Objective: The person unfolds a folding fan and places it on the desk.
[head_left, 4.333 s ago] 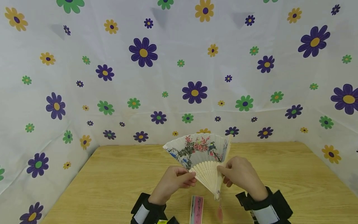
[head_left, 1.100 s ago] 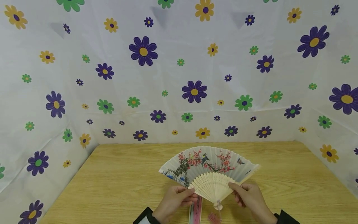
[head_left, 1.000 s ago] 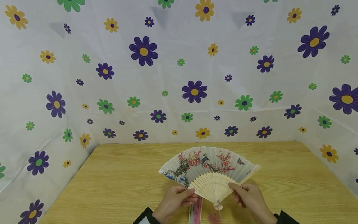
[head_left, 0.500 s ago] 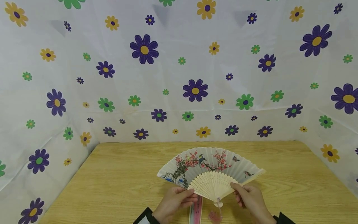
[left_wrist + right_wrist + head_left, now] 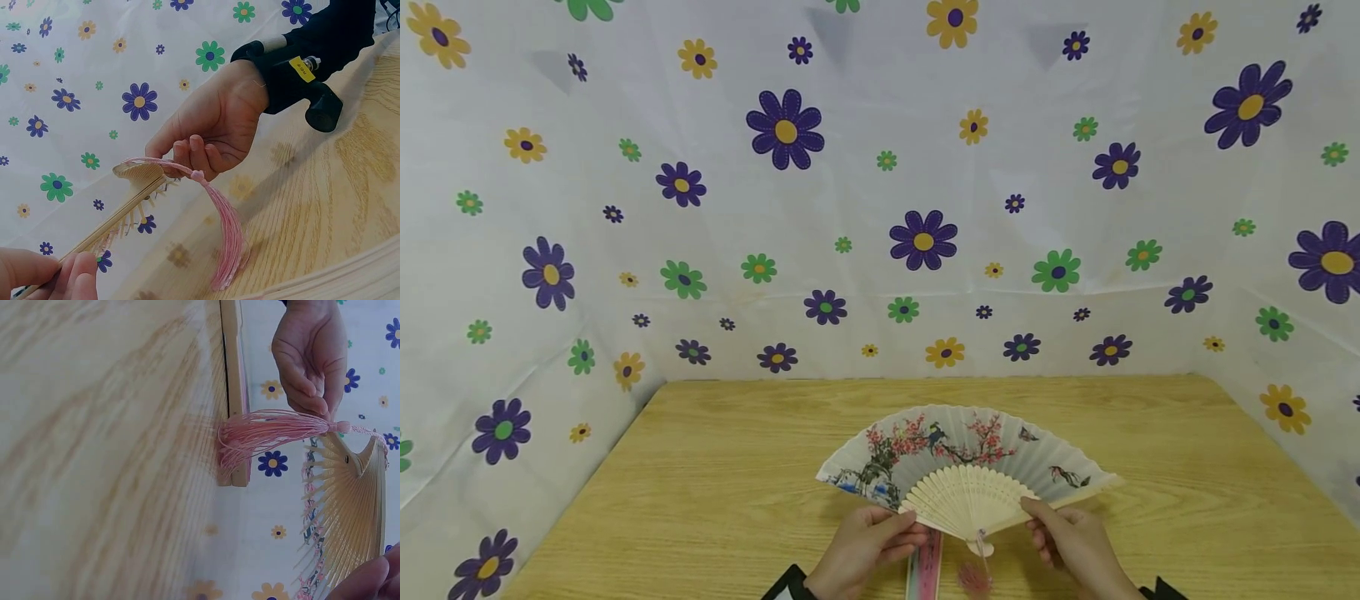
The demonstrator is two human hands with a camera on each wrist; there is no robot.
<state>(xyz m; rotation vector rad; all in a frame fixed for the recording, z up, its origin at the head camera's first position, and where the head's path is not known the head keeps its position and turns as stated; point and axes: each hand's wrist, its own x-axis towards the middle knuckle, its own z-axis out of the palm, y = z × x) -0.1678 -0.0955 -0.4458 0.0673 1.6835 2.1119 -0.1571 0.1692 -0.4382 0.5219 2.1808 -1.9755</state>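
Above the wooden table, your left hand and right hand pinch opposite sides of the spread fan; the yellow label is too small to read.

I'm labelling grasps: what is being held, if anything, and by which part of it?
An open folding fan. The left hand pinches one side edge of its pale ribs; the right hand pinches the other.

1. The fan leaf is of thin, matt, pleated material; whether cloth or paper, I cannot tell.
2. The fan ribs look like pale wood, smooth and matt.
3. The tassel is made from fine, silky thread.
4. The table has wood grain and a smooth, slightly glossy top.
5. The curtain seems creased cloth, rather smooth.
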